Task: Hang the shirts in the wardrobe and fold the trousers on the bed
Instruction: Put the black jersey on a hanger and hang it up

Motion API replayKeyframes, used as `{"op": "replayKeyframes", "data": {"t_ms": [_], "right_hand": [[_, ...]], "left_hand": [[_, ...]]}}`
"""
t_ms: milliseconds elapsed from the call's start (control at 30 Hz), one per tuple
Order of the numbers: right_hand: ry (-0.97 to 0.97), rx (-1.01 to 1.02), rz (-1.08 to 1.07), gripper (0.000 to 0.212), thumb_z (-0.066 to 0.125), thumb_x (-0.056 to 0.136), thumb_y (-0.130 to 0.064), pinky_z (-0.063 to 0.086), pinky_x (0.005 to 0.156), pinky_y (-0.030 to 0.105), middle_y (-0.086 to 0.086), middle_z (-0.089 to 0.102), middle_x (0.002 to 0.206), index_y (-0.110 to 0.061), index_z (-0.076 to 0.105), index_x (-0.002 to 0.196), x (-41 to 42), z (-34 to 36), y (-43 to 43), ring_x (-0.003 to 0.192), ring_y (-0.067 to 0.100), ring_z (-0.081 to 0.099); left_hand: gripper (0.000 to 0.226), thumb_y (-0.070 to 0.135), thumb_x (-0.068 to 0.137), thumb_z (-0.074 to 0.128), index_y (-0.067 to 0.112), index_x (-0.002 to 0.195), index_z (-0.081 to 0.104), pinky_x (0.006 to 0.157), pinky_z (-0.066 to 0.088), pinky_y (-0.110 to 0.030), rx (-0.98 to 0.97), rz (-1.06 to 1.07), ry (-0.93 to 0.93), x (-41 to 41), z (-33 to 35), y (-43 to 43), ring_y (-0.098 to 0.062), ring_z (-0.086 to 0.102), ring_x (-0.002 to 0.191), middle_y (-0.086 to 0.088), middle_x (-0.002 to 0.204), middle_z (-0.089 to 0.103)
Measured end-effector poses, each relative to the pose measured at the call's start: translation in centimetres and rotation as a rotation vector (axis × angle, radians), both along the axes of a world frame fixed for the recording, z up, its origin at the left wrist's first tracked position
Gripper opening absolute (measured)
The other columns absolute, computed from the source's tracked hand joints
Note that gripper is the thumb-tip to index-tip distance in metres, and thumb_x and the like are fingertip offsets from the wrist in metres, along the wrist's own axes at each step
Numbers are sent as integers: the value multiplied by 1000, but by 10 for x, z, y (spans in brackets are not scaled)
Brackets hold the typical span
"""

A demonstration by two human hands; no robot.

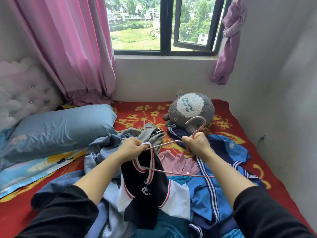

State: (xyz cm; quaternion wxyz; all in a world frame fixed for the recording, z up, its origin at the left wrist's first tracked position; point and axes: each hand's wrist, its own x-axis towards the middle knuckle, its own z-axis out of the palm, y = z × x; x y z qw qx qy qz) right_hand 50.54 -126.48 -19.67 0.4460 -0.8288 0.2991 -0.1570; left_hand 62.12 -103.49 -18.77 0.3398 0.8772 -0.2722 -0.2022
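Observation:
My left hand (132, 146) grips the red-and-white striped collar of a black shirt with white sleeves (147, 191), which hangs down over the bed. My right hand (197, 143) grips the neck of a pink hanger (197, 122), its hook pointing up toward the plush toy. One end of the hanger sits inside the shirt's collar by my left hand; its lower bar runs out to the right. Beneath lie a blue striped jacket (214, 186), a pink garment (181, 162), grey clothes (147, 133) and light blue denim (103, 148). No wardrobe is in view.
The bed has a red flowered blanket (240, 121). A blue pillow (58, 129) lies at the left by a white tufted headboard (25, 93). A grey plush toy (190, 109) sits at the far side under the window (163, 26). Pink curtains (72, 48) hang left.

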Motion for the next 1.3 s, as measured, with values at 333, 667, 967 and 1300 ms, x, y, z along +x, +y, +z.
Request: {"op": "replayKeyframes", "data": {"t_ms": [333,667,967,1300], "right_hand": [[47,243,286,27,61,75,-9,35,56,27,-5,51,46,-14,66,49,3,-1,47,50,8,44],[-135,563,253,26,31,66,16,24,42,25,15,48,56,-4,43,58,-5,-2,63,45,20,40],[198,539,401,12,67,81,-1,40,53,22,8,59,75,-9,58,80,-7,-15,49,61,13,53],[246,-136,410,19,58,76,-29,45,61,32,1,63,68,-18,61,62,0,-33,69,66,18,57]], "left_hand": [[58,34,90,61,20,44,29,46,24,-25,-84,164,78,-22,5,-21,-12,26,40,4,43,27],[27,24,95,40,21,99,66,104,34,-42,95,-74,9,-25,12,-18,-18,52,110,1,111,64],[11,10,91,38,14,90,48,83,34,-41,5,-95,-175,-33,12,-19,-26,50,86,0,76,55],[16,24,74,31,16,67,43,70,35,-38,-16,-237,-236,-34,13,-13,-25,48,74,-5,70,51]]}}
